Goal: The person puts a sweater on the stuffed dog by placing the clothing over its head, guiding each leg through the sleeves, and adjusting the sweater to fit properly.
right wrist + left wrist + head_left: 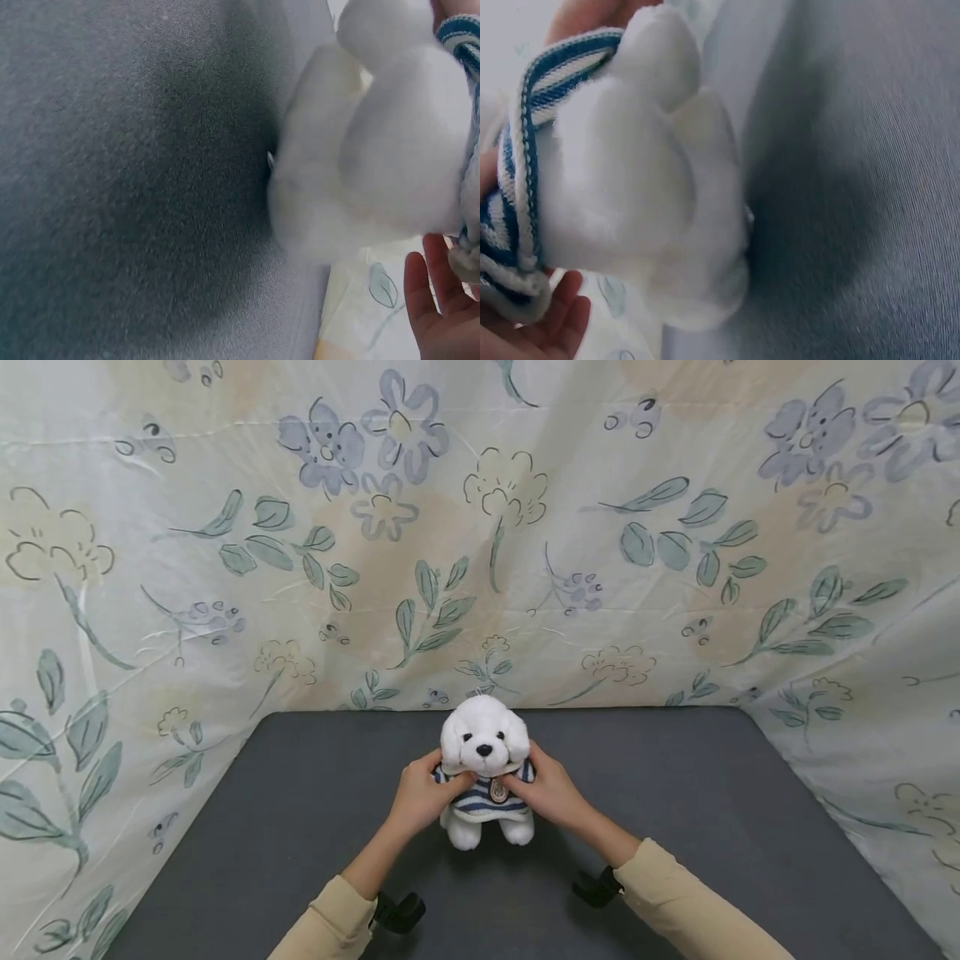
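A white plush dog (484,727) in a blue-and-white striped knit sweater (472,802) faces the head camera, with a small round badge (498,790) on its chest. My left hand (424,791) grips its side under the ear, thumb across the sweater. On the other side my right hand (551,789) holds it the same way, its thumb beside the badge. The left wrist view shows the dog's white legs (622,172) close to the grey surface, with fingers (566,315) behind the sweater. Similar white legs (405,142) fill the middle of the right wrist view.
A dark grey table (315,827) lies beneath the dog and both arms. Flower-printed cloth (570,527) rises behind the table and along both sides. Black straps with mounts (401,912) sit at both wrists, by the beige sleeves (693,902).
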`<state>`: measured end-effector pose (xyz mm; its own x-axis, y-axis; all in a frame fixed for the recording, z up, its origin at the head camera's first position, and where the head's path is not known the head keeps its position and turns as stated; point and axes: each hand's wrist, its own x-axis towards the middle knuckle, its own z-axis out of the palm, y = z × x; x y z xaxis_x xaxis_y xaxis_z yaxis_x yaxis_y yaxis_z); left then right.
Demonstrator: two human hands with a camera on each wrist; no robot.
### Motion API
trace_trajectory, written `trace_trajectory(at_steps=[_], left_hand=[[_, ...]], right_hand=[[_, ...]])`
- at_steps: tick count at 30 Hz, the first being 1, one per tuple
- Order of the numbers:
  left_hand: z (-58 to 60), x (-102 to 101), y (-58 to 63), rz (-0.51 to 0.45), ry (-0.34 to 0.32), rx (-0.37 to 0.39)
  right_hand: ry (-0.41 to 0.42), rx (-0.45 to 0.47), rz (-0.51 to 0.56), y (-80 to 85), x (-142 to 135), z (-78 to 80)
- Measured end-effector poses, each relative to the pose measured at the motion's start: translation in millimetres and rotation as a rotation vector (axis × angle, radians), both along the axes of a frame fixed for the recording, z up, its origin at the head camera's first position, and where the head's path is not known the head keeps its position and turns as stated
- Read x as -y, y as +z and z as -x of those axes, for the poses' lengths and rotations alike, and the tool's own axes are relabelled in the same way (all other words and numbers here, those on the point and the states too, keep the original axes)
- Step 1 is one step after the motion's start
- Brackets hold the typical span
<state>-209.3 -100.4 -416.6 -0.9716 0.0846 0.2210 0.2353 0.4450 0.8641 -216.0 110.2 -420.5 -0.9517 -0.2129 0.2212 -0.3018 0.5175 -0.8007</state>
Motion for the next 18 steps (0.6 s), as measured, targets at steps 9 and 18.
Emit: trace_trajectory(at_steps=[9, 18], left_hand=[[-5.6, -8.4, 5.8, -0.017, -0.013, 0.072], [-0.9, -19.4, 1.6, -0.011, -0.048, 0.154]], right_hand=[[0.021, 0.086, -0.014, 9.9, -10.5, -7.6], [0.049, 0.175, -0.08, 17.5, -22.4, -6.4]])
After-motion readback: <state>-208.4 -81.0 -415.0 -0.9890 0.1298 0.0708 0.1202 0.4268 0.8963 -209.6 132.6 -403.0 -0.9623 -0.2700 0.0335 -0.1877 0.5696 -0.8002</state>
